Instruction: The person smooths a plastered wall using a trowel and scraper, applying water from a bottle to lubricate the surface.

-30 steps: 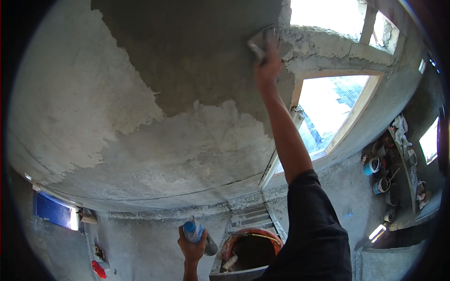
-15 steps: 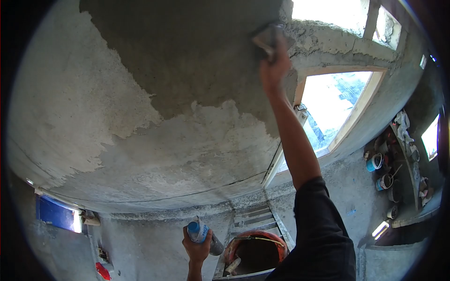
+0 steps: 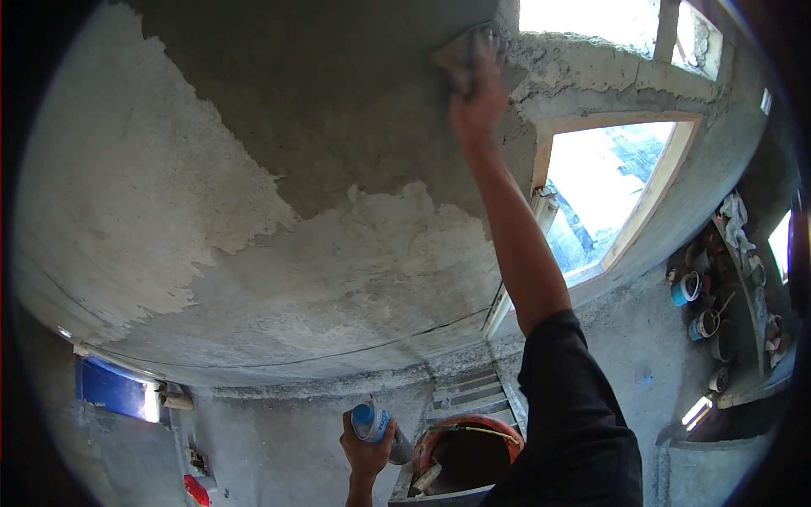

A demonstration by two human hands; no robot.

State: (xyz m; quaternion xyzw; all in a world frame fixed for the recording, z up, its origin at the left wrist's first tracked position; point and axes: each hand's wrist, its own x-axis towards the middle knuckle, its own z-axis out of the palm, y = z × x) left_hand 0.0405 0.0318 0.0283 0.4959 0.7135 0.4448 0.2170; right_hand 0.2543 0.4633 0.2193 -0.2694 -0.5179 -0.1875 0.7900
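Note:
High on the wall, my right hand (image 3: 479, 110) is closed on a flat greyish-beige pad (image 3: 454, 57), pressed against dark, damp-looking plaster (image 3: 338, 93). Motion blur hides whether this pad is a sponge or a float. Low in the view, my left hand (image 3: 366, 454) wraps around a plastic bottle (image 3: 372, 425) with a blue cap and a blue-white label. Just right of the bottle stands an orange-red tub (image 3: 429, 441) with dark contents. Inside the tub's left edge rests a tool handle (image 3: 427, 479).
Pale, dry wall (image 3: 110, 169) borders the dark plaster. A wood-framed window opening (image 3: 686, 139) lies right of my arm. Wooden slats (image 3: 473, 395) stand behind the tub. Several buckets (image 3: 686, 289) sit at the far right, and a blue panel (image 3: 106, 387) is at the left.
My right hand and the pad have moved slightly up and left along the wall. In view, the left hand with the bottle sits a little further right and lower.

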